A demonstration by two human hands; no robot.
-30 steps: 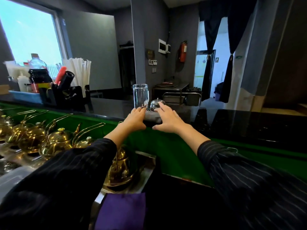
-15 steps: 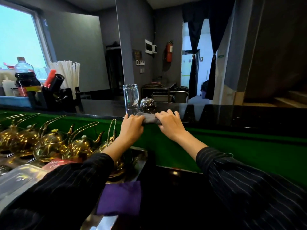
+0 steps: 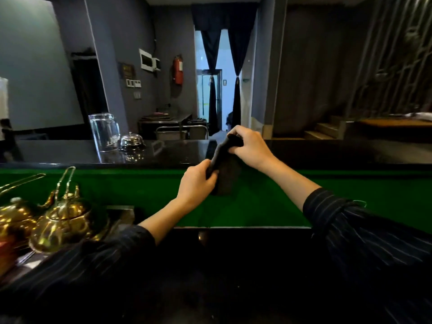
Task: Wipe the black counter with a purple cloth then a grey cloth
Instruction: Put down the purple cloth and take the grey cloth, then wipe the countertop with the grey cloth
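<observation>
Black counter: grey cloth pinched in fingers, L hand low, R hand high.

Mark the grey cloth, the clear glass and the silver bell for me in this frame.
grey cloth (image 3: 225,173): head view, middle of the hanging fabric.
clear glass (image 3: 104,133): head view, middle of its side wall.
silver bell (image 3: 131,139): head view, on its dome.

grey cloth: ends hidden in left hand, right hand | teapot: cut by left edge
</observation>
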